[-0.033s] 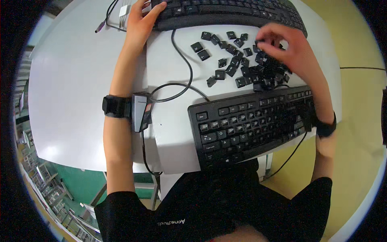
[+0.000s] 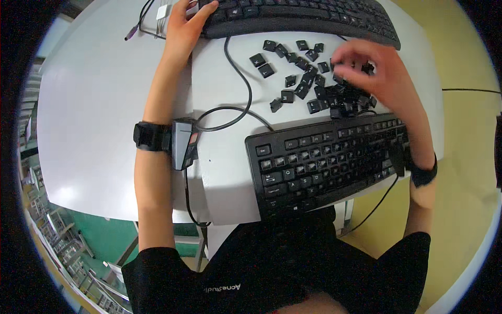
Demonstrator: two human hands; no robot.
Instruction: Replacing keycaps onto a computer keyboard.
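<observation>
At the far left, my left hand (image 2: 185, 29) grips the left end of a black keyboard (image 2: 293, 27), with its thumb over the corner and its fingers partly cut off by the upper edge. My right hand (image 2: 368, 65) hovers over a heap of loose black keycaps (image 2: 342, 97), slightly blurred. Its fingers are curled, with thumb and forefinger close together at a small dark keycap (image 2: 333, 61). A second black keyboard (image 2: 324, 165) lies nearer me, tilted on the table. Many of its key positions are bare, while some keys at its left remain.
Loose keycaps (image 2: 256, 59) also lie scattered left of the heap. A black cable (image 2: 246, 86) loops between the keyboards. A grey device (image 2: 183, 144) is strapped at my left wrist, its wire trailing down. A cable plug (image 2: 130, 34) lies on the white table (image 2: 99, 115) at far left.
My right hand has dropped slightly toward me over the keycap heap. My left hand keeps its place on the far keyboard.
</observation>
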